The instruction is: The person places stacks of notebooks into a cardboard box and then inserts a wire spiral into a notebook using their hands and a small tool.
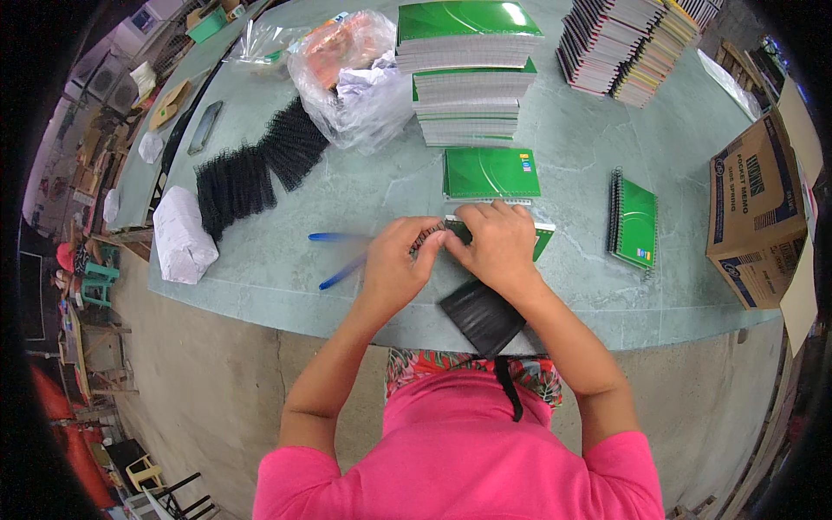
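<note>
My left hand is closed, its thumb and forefinger pinching a dark spiral binding coil at the left end of a small notebook. Two blue handles, like those of pliers, stick out leftward from behind this hand; part of them is blurred and their jaws are hidden. My right hand grips the green notebook from above, covering most of it, with its thumb meeting the left fingertips. Just beyond lies another green spiral notebook. A flat black piece rests below my right wrist at the table edge.
Stacked green notebooks stand ahead. Black coils, a clear plastic bag and a white paper bundle lie left. Rightward are a bound notebook, an open cardboard box and tall notebook stacks.
</note>
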Demonstrator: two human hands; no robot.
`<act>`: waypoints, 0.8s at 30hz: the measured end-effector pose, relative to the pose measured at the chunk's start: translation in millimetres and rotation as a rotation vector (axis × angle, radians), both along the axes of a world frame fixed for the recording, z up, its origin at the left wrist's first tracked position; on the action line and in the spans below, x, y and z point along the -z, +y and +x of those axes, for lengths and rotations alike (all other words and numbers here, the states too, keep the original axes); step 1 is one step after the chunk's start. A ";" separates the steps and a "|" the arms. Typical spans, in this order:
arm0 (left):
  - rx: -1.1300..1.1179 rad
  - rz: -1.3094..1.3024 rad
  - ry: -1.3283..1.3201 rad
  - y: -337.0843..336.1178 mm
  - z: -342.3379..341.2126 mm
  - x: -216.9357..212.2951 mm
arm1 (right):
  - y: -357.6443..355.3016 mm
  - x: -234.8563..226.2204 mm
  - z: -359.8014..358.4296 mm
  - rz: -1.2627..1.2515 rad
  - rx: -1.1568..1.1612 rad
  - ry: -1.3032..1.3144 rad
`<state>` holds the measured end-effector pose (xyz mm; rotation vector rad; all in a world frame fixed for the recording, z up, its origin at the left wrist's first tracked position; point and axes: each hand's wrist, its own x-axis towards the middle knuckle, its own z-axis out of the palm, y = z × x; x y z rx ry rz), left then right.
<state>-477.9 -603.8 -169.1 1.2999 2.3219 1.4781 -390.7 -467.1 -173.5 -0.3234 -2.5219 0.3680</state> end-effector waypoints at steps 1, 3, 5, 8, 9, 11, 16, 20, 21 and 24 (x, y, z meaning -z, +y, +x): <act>0.005 0.011 0.077 0.3 -0.1 0.1 | -0.1 -1.2 -0.1 -0.002 -0.007 0.002; 0.016 0.032 0.235 1.6 -0.5 -0.4 | 1.3 -1.0 -1.0 -0.004 -0.014 -0.004; 0.022 -0.005 0.203 0.3 1.3 -5.3 | 4.8 1.7 -1.2 -0.004 -0.014 -0.021; -0.033 -0.037 0.033 -0.5 2.6 -5.5 | 3.2 -1.3 2.0 -0.044 -0.069 -0.080; -0.061 -0.042 -0.046 -0.2 2.8 -3.7 | 2.6 -1.1 2.7 -0.044 -0.077 -0.066; -0.069 -0.018 0.257 2.3 -2.0 5.0 | 1.6 -0.4 3.8 -0.044 -0.095 -0.037; 0.087 -0.178 -0.096 4.3 -19.9 -10.6 | 6.9 -4.1 4.9 0.012 -0.130 0.038; 0.214 -0.200 -0.068 -3.9 -36.9 -16.5 | 1.9 -2.9 1.6 -0.026 -0.189 -0.022; 0.194 -0.035 0.091 -0.3 -34.4 -17.8 | 1.7 -3.1 -0.1 -0.046 -0.169 0.029; 0.234 -0.559 -0.370 -5.0 -44.5 -38.6 | 2.5 -5.1 -2.9 -0.185 -0.151 0.126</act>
